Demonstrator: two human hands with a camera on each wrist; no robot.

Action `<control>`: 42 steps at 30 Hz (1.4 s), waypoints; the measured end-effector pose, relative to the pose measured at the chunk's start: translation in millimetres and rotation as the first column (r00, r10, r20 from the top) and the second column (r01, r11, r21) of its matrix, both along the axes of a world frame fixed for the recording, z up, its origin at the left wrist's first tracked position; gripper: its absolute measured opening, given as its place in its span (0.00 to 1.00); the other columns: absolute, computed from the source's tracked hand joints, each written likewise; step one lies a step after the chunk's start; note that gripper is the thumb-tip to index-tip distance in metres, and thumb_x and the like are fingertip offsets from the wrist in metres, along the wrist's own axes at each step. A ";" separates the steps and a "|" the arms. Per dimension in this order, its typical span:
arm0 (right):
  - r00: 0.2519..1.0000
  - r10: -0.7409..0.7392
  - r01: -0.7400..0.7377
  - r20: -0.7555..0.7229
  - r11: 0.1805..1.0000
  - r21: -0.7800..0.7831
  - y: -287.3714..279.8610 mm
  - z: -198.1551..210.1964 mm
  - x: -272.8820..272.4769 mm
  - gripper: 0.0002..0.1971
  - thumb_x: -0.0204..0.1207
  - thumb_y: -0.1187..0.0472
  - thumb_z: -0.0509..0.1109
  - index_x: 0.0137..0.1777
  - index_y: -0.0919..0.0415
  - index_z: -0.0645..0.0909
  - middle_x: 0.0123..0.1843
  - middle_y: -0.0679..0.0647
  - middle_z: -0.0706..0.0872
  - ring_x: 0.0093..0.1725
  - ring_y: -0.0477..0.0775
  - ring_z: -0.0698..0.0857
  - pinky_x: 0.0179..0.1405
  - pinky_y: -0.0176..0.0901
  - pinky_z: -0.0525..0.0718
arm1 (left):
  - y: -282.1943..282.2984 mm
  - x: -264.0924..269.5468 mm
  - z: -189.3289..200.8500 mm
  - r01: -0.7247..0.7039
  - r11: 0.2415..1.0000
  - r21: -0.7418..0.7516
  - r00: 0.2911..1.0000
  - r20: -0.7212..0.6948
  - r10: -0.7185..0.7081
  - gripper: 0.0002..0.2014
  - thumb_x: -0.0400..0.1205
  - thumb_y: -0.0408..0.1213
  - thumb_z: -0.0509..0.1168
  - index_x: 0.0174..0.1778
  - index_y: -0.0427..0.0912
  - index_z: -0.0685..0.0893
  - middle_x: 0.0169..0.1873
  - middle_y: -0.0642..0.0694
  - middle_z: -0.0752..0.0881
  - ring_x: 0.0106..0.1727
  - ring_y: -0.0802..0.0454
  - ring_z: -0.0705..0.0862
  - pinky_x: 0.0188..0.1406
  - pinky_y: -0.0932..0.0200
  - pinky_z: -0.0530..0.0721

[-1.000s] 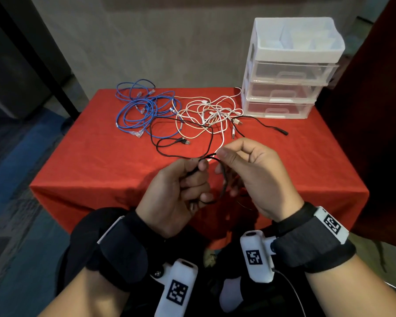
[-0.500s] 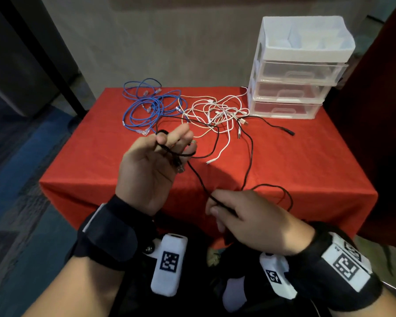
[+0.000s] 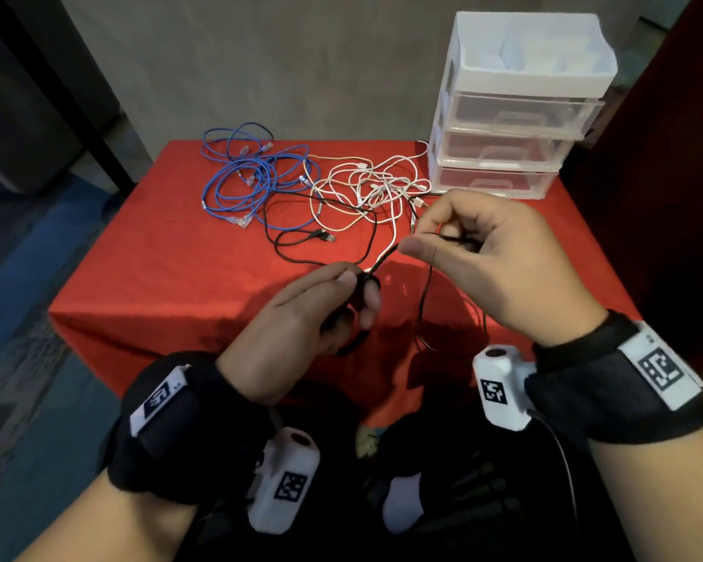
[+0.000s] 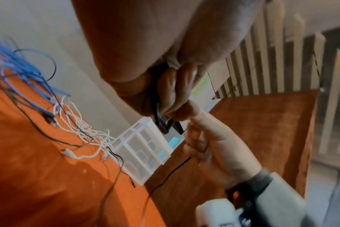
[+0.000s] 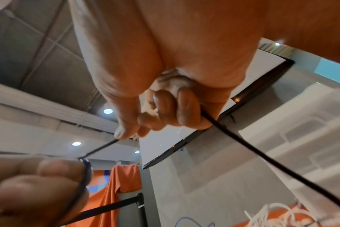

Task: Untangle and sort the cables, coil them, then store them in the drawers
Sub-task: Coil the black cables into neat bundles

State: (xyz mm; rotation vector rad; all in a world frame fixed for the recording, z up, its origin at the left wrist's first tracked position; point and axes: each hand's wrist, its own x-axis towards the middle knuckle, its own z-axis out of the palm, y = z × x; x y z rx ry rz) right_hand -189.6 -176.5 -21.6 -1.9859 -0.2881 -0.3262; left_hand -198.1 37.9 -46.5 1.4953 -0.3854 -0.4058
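Above the red table's [image 3: 179, 277] front edge, both hands work a thin black cable [image 3: 424, 298]. My left hand [image 3: 354, 294] grips a small bundle of its loops between thumb and curled fingers [image 4: 171, 92]. My right hand [image 3: 435, 241], higher and to the right, pinches the same cable [image 5: 243, 142] between thumb and fingers [image 5: 165, 113]. A short taut stretch runs between the hands, and a slack loop hangs below the right one. The blue cables [image 3: 252, 180] and white cables [image 3: 374, 188] lie tangled at the table's back.
A white unit of three clear drawers [image 3: 512, 115] with an open top tray stands at the back right corner. Another black lead with a USB plug [image 3: 325, 237] lies among the white cables. A dark red curtain [image 3: 674, 196] hangs on the right, and floor lies to the left.
My right hand has risen from the table's front edge to up on the right, drawing the black cable along. My left hand has dropped from the upper left toward the middle.
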 end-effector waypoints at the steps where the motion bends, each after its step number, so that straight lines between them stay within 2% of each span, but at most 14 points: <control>1: 1.000 0.001 0.000 -0.016 1.000 0.027 -1.2 -3.1 1.1 0.09 0.77 0.58 0.80 0.42 0.61 0.85 0.32 0.67 0.75 0.32 0.52 0.69 0.32 0.43 0.68 | 0.3 0.1 3.2 0.017 0.999 -0.051 0.998 -0.058 -0.020 0.13 0.85 0.42 0.55 0.47 0.36 0.80 0.32 0.45 0.75 0.21 0.60 0.65 0.22 0.65 0.60; 6: 0.999 -0.003 -0.001 -0.035 0.995 -0.103 8.9 -40.4 2.0 0.08 0.87 0.57 0.69 0.47 0.56 0.86 0.30 0.44 0.81 0.33 0.35 0.75 0.37 0.38 0.72 | 4.9 9.2 18.5 -0.069 0.884 -0.462 0.947 -0.310 -0.088 0.12 0.90 0.40 0.49 0.44 0.46 0.74 0.33 0.54 0.72 0.20 0.63 0.61 0.18 0.67 0.58; 10: 0.988 0.105 -0.129 -0.113 0.962 -0.239 29.2 -60.1 -16.8 0.08 0.87 0.57 0.68 0.58 0.52 0.89 0.31 0.23 0.81 0.35 0.26 0.80 0.40 0.24 0.71 | 2.8 26.3 15.5 -0.267 0.796 -0.544 0.956 -0.254 0.147 0.12 0.93 0.36 0.48 0.45 0.45 0.73 0.62 0.41 0.88 0.45 0.54 0.90 0.41 0.63 0.86; 12: 0.983 0.144 -0.173 -0.117 0.938 -0.299 34.0 -58.1 -26.6 0.07 0.87 0.52 0.68 0.51 0.49 0.87 0.29 0.35 0.80 0.32 0.33 0.79 0.37 0.35 0.73 | -2.1 28.3 6.6 -0.318 0.859 -0.400 0.943 -0.044 0.329 0.11 0.94 0.36 0.48 0.48 0.43 0.73 0.69 0.37 0.85 0.62 0.39 0.89 0.55 0.47 0.89; 14: 0.985 0.147 -0.169 -0.089 0.921 -0.351 32.9 -50.0 -31.6 0.08 0.85 0.52 0.68 0.45 0.50 0.83 0.27 0.44 0.77 0.29 0.41 0.76 0.33 0.42 0.73 | -5.3 23.8 -3.5 -0.328 0.931 -0.161 0.894 0.265 0.361 0.11 0.93 0.38 0.49 0.54 0.45 0.76 0.67 0.39 0.85 0.64 0.42 0.88 0.60 0.41 0.88; 18: 0.984 0.174 -0.174 -0.037 0.898 -0.404 25.3 -24.3 -33.3 0.04 0.80 0.55 0.73 0.45 0.50 0.87 0.27 0.40 0.80 0.29 0.39 0.78 0.31 0.33 0.71 | -3.3 15.3 -19.6 -0.434 0.796 0.423 0.715 0.699 0.018 0.11 0.91 0.45 0.50 0.54 0.49 0.78 0.35 0.56 0.82 0.42 0.51 0.86 0.42 0.49 0.80; 22: 0.997 0.039 -0.014 0.070 0.944 -0.330 8.1 -10.8 -19.1 0.11 0.69 0.43 0.83 0.39 0.48 0.89 0.28 0.50 0.82 0.30 0.46 0.78 0.32 0.45 0.76 | -8.9 1.4 -18.5 -0.092 0.952 0.293 0.952 0.305 -0.002 0.15 0.89 0.47 0.53 0.41 0.42 0.75 0.27 0.50 0.75 0.28 0.51 0.68 0.30 0.55 0.63; 24: 0.998 0.022 -0.008 0.058 0.973 -0.230 4.7 -11.7 -13.5 0.13 0.67 0.41 0.83 0.37 0.49 0.89 0.28 0.54 0.83 0.29 0.50 0.78 0.31 0.54 0.77 | -11.2 -3.4 -9.3 0.045 0.993 0.106 0.995 0.079 -0.054 0.16 0.87 0.45 0.55 0.42 0.36 0.77 0.31 0.39 0.76 0.29 0.47 0.68 0.28 0.59 0.61; 26: 0.998 0.051 -0.049 0.020 0.995 -0.086 5.8 -17.5 -11.0 0.11 0.71 0.43 0.81 0.40 0.50 0.90 0.32 0.59 0.86 0.34 0.60 0.80 0.35 0.56 0.77 | -10.4 -3.9 1.2 0.080 0.996 -0.044 0.996 -0.040 -0.082 0.13 0.86 0.43 0.55 0.41 0.40 0.75 0.30 0.46 0.72 0.25 0.54 0.67 0.23 0.66 0.61; 31: 0.998 0.047 -0.049 -0.035 0.998 -0.041 14.5 -36.6 -10.6 0.06 0.84 0.62 0.72 0.53 0.60 0.91 0.34 0.30 0.86 0.37 0.28 0.82 0.40 0.23 0.72 | -1.1 5.8 20.8 -0.053 0.873 -0.485 0.948 -0.300 -0.110 0.13 0.90 0.41 0.49 0.41 0.47 0.72 0.34 0.52 0.77 0.19 0.63 0.64 0.18 0.68 0.59; 34: 0.994 0.071 -0.081 -0.088 0.989 -0.124 22.5 -49.6 -17.4 0.08 0.86 0.66 0.69 0.57 0.61 0.90 0.31 0.20 0.82 0.38 0.25 0.83 0.41 0.20 0.72 | 1.5 14.9 25.7 -0.186 0.785 -0.591 0.954 -0.299 0.001 0.15 0.93 0.38 0.46 0.43 0.46 0.71 0.60 0.41 0.89 0.31 0.60 0.79 0.31 0.70 0.77; 37: 0.985 0.117 -0.141 -0.125 0.970 -0.200 30.7 -54.1 -27.8 0.07 0.86 0.61 0.70 0.60 0.54 0.87 0.32 0.23 0.81 0.36 0.27 0.82 0.42 0.24 0.73 | -6.1 22.2 18.3 -0.258 0.816 -0.517 0.966 -0.140 0.217 0.13 0.94 0.36 0.47 0.46 0.45 0.72 0.71 0.37 0.83 0.59 0.41 0.90 0.54 0.55 0.88; 39: 0.977 0.166 -0.197 -0.131 0.941 -0.275 35.2 -52.1 -34.0 0.04 0.86 0.57 0.69 0.51 0.46 0.83 0.31 0.36 0.82 0.34 0.35 0.80 0.39 0.39 0.77 | -10.1 24.4 4.9 -0.339 0.884 -0.323 0.901 0.158 0.403 0.11 0.94 0.37 0.48 0.52 0.45 0.74 0.70 0.42 0.84 0.63 0.37 0.88 0.62 0.42 0.88; 42: 0.983 0.171 -0.185 -0.069 0.920 -0.346 33.8 -42.2 -38.2 0.06 0.85 0.55 0.68 0.45 0.50 0.80 0.30 0.44 0.80 0.32 0.42 0.79 0.36 0.47 0.77 | -6.7 22.5 -14.7 -0.405 0.904 0.135 0.723 0.652 0.227 0.17 0.92 0.45 0.49 0.70 0.42 0.76 0.61 0.53 0.87 0.60 0.50 0.90 0.58 0.41 0.88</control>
